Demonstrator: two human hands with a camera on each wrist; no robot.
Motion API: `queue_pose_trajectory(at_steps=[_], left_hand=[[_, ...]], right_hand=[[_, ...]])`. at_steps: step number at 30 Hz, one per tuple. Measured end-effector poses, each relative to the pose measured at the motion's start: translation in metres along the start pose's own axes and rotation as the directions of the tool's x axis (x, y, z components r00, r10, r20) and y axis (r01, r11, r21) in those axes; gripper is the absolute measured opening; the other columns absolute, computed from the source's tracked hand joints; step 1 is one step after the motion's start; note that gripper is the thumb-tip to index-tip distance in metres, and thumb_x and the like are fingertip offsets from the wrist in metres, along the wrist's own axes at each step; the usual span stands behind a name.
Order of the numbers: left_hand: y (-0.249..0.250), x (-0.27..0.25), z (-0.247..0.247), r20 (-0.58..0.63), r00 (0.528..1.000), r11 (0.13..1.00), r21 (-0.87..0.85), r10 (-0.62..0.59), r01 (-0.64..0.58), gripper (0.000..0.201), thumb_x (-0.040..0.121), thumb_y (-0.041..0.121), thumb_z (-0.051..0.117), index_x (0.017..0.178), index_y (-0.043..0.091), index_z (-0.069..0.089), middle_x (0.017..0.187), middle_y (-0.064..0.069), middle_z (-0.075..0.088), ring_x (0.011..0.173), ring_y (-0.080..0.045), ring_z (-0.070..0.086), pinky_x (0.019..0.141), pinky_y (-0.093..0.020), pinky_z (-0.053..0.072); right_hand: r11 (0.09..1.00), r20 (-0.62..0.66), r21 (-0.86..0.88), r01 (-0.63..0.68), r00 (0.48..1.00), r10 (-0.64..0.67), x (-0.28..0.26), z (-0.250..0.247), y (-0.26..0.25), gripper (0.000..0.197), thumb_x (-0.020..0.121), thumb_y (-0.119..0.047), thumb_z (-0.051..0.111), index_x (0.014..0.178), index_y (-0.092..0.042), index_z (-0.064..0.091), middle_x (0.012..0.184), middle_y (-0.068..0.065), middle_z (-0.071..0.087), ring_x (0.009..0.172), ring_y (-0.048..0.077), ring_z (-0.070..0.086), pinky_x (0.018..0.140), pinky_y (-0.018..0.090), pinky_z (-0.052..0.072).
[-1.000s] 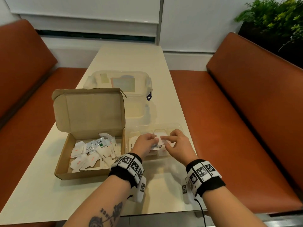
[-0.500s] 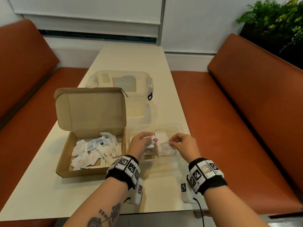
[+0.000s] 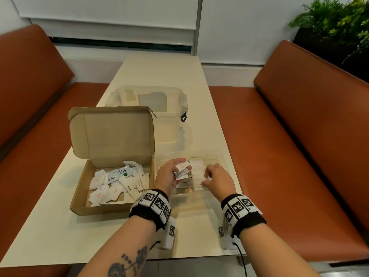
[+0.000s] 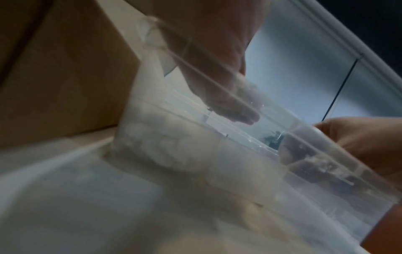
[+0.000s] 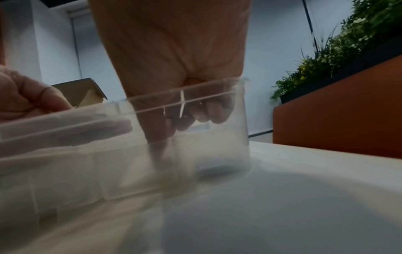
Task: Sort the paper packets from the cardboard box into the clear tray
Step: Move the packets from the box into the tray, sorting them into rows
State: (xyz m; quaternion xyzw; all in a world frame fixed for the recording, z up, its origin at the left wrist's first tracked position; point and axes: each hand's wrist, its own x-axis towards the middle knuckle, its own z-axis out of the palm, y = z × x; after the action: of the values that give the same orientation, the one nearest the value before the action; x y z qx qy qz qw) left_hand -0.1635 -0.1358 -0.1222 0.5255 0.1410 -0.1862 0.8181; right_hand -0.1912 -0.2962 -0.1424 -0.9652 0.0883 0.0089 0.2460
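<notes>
Cardboard box [image 3: 111,176] sits just left of the clear tray [image 3: 223,160], walls touching or nearly so — no passage between them; its raised lid [image 3: 113,132] blocks reach from behind. Lidded clear container [image 3: 151,108] stands behind both. Both hands occupy the tray's top — left hand [image 3: 171,176], right hand [image 3: 217,179]. Bare table [image 3: 199,226] lies along the near edge.
</notes>
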Motion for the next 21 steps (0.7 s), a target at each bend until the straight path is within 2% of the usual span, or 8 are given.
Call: queue_pose_trajectory(at_steps=[4,6,8,10,13,16,18,21], left_hand=[[-0.003,0.002,-0.002,0.036,0.999,0.994,0.110,0.005,-0.009,0.051,0.077,-0.016,0.029,0.114,-0.002,0.061,0.096,-0.020,0.068,0.091,-0.027,0.066,0.083,-0.038,0.054],[-0.006,0.004,-0.003,0.045,0.999,0.989,0.148,0.011,-0.017,0.053,0.076,-0.019,0.030,0.112,0.001,0.063,0.098,-0.019,0.069,0.094,-0.027,0.067,0.090,-0.042,0.050],[-0.007,0.004,-0.003,0.055,0.998,0.984,0.174,0.018,-0.027,0.054,0.075,-0.020,0.031,0.107,0.005,0.065,0.106,-0.020,0.067,0.098,-0.026,0.069,0.085,-0.038,0.052],[-0.008,0.005,-0.003,0.080,0.996,0.981,0.191,0.026,-0.041,0.054,0.075,-0.021,0.031,0.104,0.007,0.066,0.117,-0.021,0.063,0.093,-0.021,0.071,0.073,-0.029,0.055],[-0.008,0.007,-0.003,0.128,0.991,0.973,0.226,0.024,-0.053,0.058,0.077,-0.025,0.031,0.104,0.014,0.065,0.128,-0.021,0.054,0.087,-0.018,0.071,0.066,-0.027,0.054],[-0.010,0.010,-0.003,0.184,0.983,0.972,0.233,-0.003,-0.041,0.075,0.078,-0.028,0.033,0.127,0.026,0.053,0.133,-0.014,0.044,0.088,-0.026,0.070,0.075,-0.035,0.055],[-0.011,0.011,-0.003,0.223,0.975,0.953,0.299,-0.024,-0.045,0.088,0.076,-0.027,0.036,0.144,0.030,0.036,0.126,-0.014,0.047,0.090,-0.030,0.066,0.082,-0.043,0.050],[-0.011,0.012,-0.002,0.248,0.967,0.925,0.378,-0.060,-0.040,0.096,0.076,-0.025,0.040,0.149,0.034,0.022,0.115,-0.016,0.054,0.092,-0.034,0.056,0.062,-0.031,0.045]], right_hand=[[0.999,0.045,-0.038,-0.016,0.999,0.018,0.005,0.002,0.000,0.029,0.074,-0.015,0.070,0.071,-0.023,0.043,0.074,-0.008,0.046,0.065,0.012,0.045,0.051,0.021,0.031],[0.997,0.058,-0.080,-0.020,0.998,0.025,0.008,0.003,0.000,0.034,0.076,-0.016,0.070,0.067,-0.025,0.038,0.072,-0.007,0.047,0.063,0.012,0.045,0.050,0.021,0.029],[0.995,0.067,-0.101,-0.027,0.997,0.034,0.010,0.003,-0.001,0.038,0.077,-0.019,0.070,0.064,-0.026,0.034,0.072,-0.006,0.050,0.064,0.013,0.046,0.049,0.021,0.028],[0.994,0.079,-0.102,-0.032,0.996,0.040,0.011,0.002,-0.002,0.039,0.077,-0.020,0.070,0.064,-0.026,0.034,0.072,-0.005,0.051,0.065,0.014,0.047,0.049,0.021,0.028],[1.000,0.011,-0.007,-0.025,1.000,0.025,0.010,-0.001,-0.004,0.027,0.081,-0.021,0.066,0.069,-0.024,0.042,0.070,-0.007,0.051,0.067,0.014,0.048,0.051,0.022,0.029],[0.957,-0.100,0.290,0.008,0.995,0.022,0.012,-0.009,-0.010,0.008,0.088,-0.027,0.061,0.085,-0.020,0.062,0.079,-0.006,0.061,0.073,0.011,0.054,0.063,0.022,0.039],[0.909,-0.047,0.417,0.018,0.999,0.001,0.014,-0.015,-0.015,0.013,0.088,-0.029,0.062,0.094,-0.020,0.068,0.085,-0.006,0.065,0.077,0.007,0.056,0.066,0.016,0.040],[0.879,0.056,0.476,-0.009,0.998,-0.020,0.016,-0.019,-0.020,0.015,0.083,-0.025,0.069,0.097,-0.019,0.071,0.083,-0.005,0.065,0.075,0.003,0.056,0.064,0.010,0.039]])
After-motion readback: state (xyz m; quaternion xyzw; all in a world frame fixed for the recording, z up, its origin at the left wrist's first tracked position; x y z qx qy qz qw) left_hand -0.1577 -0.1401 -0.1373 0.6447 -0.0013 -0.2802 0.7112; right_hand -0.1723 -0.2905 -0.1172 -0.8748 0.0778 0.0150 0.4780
